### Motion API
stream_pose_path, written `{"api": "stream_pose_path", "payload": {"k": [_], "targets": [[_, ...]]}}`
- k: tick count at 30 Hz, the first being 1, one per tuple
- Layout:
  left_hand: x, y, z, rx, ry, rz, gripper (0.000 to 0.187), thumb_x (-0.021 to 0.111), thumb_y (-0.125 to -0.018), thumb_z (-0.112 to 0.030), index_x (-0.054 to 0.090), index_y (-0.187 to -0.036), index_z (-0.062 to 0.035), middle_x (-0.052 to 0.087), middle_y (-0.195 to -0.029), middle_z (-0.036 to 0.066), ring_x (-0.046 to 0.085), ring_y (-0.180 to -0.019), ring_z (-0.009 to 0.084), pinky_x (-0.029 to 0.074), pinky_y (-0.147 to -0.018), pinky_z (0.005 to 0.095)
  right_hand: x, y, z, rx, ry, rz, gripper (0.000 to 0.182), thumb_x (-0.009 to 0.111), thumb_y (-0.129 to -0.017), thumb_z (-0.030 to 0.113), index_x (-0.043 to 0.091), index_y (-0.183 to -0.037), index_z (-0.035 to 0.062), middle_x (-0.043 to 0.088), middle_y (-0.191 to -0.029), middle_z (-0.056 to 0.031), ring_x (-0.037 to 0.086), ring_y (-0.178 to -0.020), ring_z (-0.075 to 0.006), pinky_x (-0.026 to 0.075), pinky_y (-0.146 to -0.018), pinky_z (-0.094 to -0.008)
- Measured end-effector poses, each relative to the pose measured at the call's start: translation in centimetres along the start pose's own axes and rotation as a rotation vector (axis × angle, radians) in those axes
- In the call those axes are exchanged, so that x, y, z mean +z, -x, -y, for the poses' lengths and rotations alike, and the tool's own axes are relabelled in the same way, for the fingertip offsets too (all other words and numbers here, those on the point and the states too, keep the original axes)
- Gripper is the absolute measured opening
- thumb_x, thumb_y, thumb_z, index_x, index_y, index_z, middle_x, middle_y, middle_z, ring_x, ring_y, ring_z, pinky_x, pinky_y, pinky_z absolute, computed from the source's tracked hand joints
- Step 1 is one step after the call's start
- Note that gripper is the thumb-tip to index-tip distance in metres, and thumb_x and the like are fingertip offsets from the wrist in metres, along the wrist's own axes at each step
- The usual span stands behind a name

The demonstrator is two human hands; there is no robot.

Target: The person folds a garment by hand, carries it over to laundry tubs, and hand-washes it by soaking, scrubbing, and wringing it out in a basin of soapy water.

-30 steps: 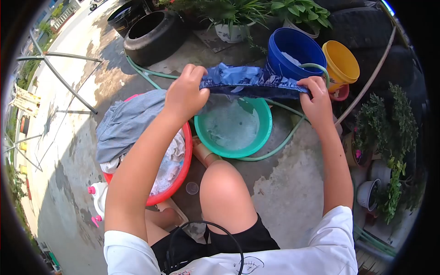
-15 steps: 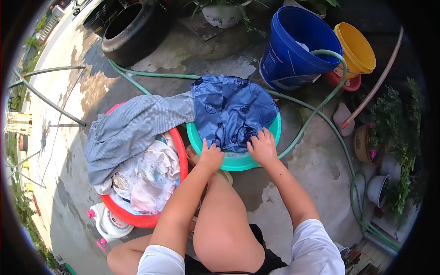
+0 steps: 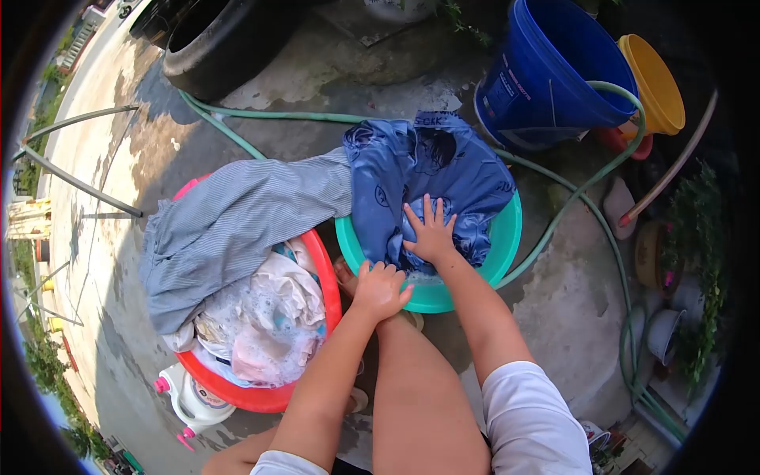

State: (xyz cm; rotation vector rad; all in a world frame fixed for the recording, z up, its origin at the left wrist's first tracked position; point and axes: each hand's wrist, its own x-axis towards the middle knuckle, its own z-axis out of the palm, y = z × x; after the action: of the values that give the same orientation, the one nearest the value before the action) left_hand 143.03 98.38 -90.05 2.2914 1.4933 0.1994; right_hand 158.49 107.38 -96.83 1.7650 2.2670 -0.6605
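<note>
A blue garment with dark printed patterns (image 3: 376, 170) is draped over and into a green basin (image 3: 507, 241), which holds some sudsy water. My right hand (image 3: 430, 231) presses flat on the cloth with its fingers spread. At the near left edge of the basin, my left hand (image 3: 381, 291) has its fingers curled over the rim and its thumb on the outer side. A striped grey-blue garment (image 3: 245, 210) lies across a red tub (image 3: 331, 297), one end of it reaching the blue cloth. Foamy white and pink laundry (image 3: 269, 324) fills the tub.
A white detergent bottle (image 3: 194, 404) with pink caps stands beside the tub. A green hose (image 3: 562, 178) loops into a large blue bucket (image 3: 514, 87). Behind that is a yellow bucket (image 3: 653, 83). Tires (image 3: 226, 51) sit at the back left, potted plants (image 3: 689, 261) at the right.
My right hand has moved from the basin's near edge up onto the middle of the cloth, fingers spreading. My left hand has closed at the rim. The blue cloth now lies wider and shifted.
</note>
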Motion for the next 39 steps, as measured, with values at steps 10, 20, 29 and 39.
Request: {"api": "stream_pose_path", "payload": {"k": [10,20,29,39], "targets": [[0.4,-0.4,0.0,-0.007,-0.026,0.024,0.033,0.062,-0.071,-0.041,0.066,-0.065,-0.0086,0.056,-0.074,0.007,0.052,-0.079,0.0247,0.035,-0.077,0.0438,0.3,-1.0,-3.3,0.304,-0.257,0.749,0.06,0.058,-0.077,0.036,0.046,-0.131,0.0113,0.045,-0.134,-0.0167,0.045,-0.123,-0.0324,0.032,-0.105,-0.0432],[0.6,-0.5,0.1,0.02,0.019,-0.086,0.033,0.064,-0.069,-0.041,0.065,-0.063,-0.0088,0.055,-0.071,0.008,0.053,-0.077,0.0259,0.036,-0.08,0.047,5.4,-2.1,-3.9,0.175,-0.013,-0.015,0.046,0.047,-0.081,0.028,0.055,-0.124,0.013,0.049,-0.131,-0.0149,0.043,-0.125,-0.0328,0.029,-0.106,-0.0435],[0.5,-0.6,0.3,0.041,0.017,-0.1,0.034,0.063,-0.069,-0.043,0.065,-0.062,-0.0094,0.055,-0.07,0.008,0.053,-0.075,0.0255,0.037,-0.08,0.0466,0.1,-3.1,-3.6,0.188,-0.101,0.178,0.041,0.058,-0.075,0.032,0.064,-0.107,0.0077,0.059,-0.115,-0.0179,0.056,-0.106,-0.0346,0.041,-0.094,-0.0433],[0.8,-0.6,0.3,0.005,0.051,-0.12,0.028,0.063,-0.068,-0.038,0.064,-0.062,-0.0103,0.056,-0.069,0.008,0.054,-0.074,0.0251,0.037,-0.079,0.046,-1.2,-3.3,-2.8,0.2,-0.229,0.053,0.056,0.055,-0.082,0.047,0.047,-0.123,0.0087,0.057,-0.111,-0.0242,0.057,-0.101,-0.0387,0.047,-0.085,-0.0443]]}}
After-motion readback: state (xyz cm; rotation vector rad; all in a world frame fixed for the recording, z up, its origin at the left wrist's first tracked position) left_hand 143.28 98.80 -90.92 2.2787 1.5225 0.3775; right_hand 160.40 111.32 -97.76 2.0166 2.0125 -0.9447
